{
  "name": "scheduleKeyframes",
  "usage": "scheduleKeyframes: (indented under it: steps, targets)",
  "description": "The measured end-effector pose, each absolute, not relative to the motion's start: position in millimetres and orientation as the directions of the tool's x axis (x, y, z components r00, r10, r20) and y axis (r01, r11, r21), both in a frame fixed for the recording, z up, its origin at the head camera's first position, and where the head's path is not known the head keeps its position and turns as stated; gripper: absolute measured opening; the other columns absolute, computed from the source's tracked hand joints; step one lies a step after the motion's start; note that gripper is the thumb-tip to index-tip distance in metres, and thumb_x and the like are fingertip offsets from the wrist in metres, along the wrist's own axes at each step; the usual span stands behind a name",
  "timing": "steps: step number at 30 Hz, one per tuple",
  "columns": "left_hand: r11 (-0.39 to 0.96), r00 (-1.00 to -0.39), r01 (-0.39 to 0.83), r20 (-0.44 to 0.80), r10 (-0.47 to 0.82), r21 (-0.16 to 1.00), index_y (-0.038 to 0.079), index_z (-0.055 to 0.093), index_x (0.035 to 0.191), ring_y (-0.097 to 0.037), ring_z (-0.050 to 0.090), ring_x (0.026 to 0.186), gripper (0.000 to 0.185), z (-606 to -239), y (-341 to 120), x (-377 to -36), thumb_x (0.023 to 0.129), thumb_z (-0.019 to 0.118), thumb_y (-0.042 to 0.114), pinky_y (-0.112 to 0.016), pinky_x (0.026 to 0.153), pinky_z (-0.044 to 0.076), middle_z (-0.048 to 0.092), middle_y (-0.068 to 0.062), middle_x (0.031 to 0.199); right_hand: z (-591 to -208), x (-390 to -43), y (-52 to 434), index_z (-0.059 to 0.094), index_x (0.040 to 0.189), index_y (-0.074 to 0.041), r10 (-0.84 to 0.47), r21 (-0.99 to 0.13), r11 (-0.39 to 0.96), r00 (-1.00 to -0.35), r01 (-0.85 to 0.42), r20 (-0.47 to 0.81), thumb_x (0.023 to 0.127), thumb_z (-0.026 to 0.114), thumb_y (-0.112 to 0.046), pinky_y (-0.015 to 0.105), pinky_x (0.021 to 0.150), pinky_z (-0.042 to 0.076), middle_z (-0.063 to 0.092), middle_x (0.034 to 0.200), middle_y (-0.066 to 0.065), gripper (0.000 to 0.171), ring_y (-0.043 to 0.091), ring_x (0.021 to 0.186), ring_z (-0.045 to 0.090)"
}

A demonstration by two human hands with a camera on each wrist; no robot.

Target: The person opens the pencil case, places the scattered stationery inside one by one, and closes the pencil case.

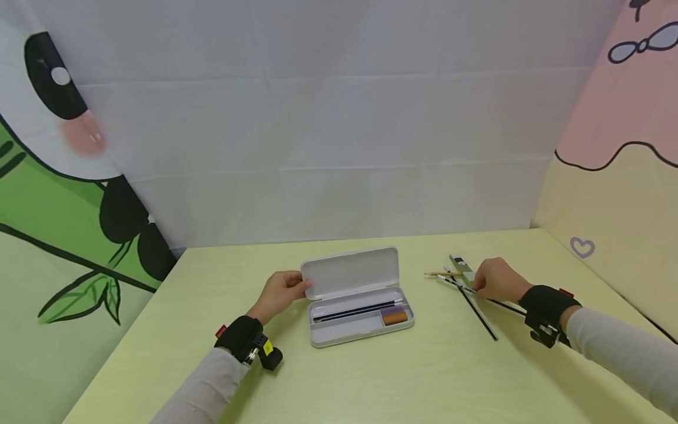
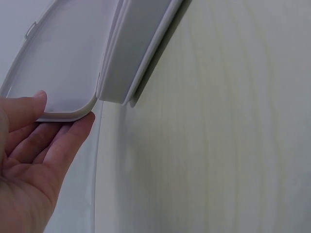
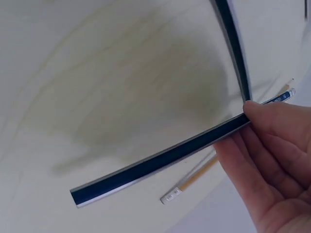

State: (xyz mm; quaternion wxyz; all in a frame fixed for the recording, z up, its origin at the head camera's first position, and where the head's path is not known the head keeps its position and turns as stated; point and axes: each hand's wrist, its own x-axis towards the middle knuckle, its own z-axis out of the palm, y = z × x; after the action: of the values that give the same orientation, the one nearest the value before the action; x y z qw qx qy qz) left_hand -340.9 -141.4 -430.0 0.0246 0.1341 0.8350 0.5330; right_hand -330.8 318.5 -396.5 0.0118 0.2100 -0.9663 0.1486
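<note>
A light grey pencil case [image 1: 339,338] stands with its lid raised on the table. My left hand [image 1: 281,294] grips the left corner of the lid [image 1: 352,272], thumb inside and fingers behind in the left wrist view. Dark pencils [image 1: 355,311] lie in the case's back section, and an orange-and-purple block [image 1: 394,318] sits at its right end. Over on the right, my right hand [image 1: 498,280] pinches a dark striped pencil [image 3: 160,154] between thumb and fingers. A second dark pencil [image 3: 235,48] meets the thumb tip in the right wrist view.
A yellow pencil [image 3: 199,174] lies near the right hand. Beside it is a narrow green-grey box [image 1: 462,266]. The table [image 1: 265,388] runs back to a white cloth wall [image 1: 339,147], with printed panels at left and right.
</note>
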Motion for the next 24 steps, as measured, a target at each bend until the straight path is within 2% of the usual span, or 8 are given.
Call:
scheduleKeyframes:
  steps: [6, 14, 24]
  targets:
    - [0.401, -0.962, 0.201, 0.103, 0.251, 0.894, -0.013, 0.061, 0.118, -0.035, 0.071, 0.095, 0.032, -429, -142, -338, 0.095, 0.059, 0.01, -0.041, 0.084, 0.061, 0.067, -0.031, 0.112, -381, -332, 314, 0.076, 0.074, -0.002, -0.444, -0.255, 0.848, -0.885, -0.465, 0.139, 0.072, 0.075, 0.002, 0.025, 0.055, 0.05, 0.069, 0.067, 0.001, 0.004, 0.008, 0.059, 0.056]
    - [0.396, -0.962, 0.204, 0.108, 0.252, 0.895, -0.014, 0.061, 0.117, -0.034, 0.072, 0.094, 0.031, -430, -142, -340, 0.095, 0.059, 0.008, -0.04, 0.083, 0.061, 0.067, -0.031, 0.112, -366, -337, 307, 0.074, 0.072, -0.001, -0.434, -0.246, 0.857, -0.891, -0.453, 0.129, 0.073, 0.076, 0.001, 0.022, 0.054, 0.046, 0.068, 0.065, 0.0, 0.002, 0.008, 0.06, 0.052]
    - [0.389, -0.96, 0.211, 0.114, 0.257, 0.897, -0.014, 0.06, 0.117, -0.034, 0.071, 0.094, 0.031, -432, -142, -341, 0.095, 0.058, 0.007, -0.04, 0.083, 0.061, 0.067, -0.031, 0.111, -361, -341, 292, 0.075, 0.071, -0.005, -0.486, -0.244, 0.826, -0.861, -0.509, 0.152, 0.073, 0.074, 0.003, 0.022, 0.055, 0.048, 0.068, 0.065, -0.001, 0.008, 0.006, 0.06, 0.054]
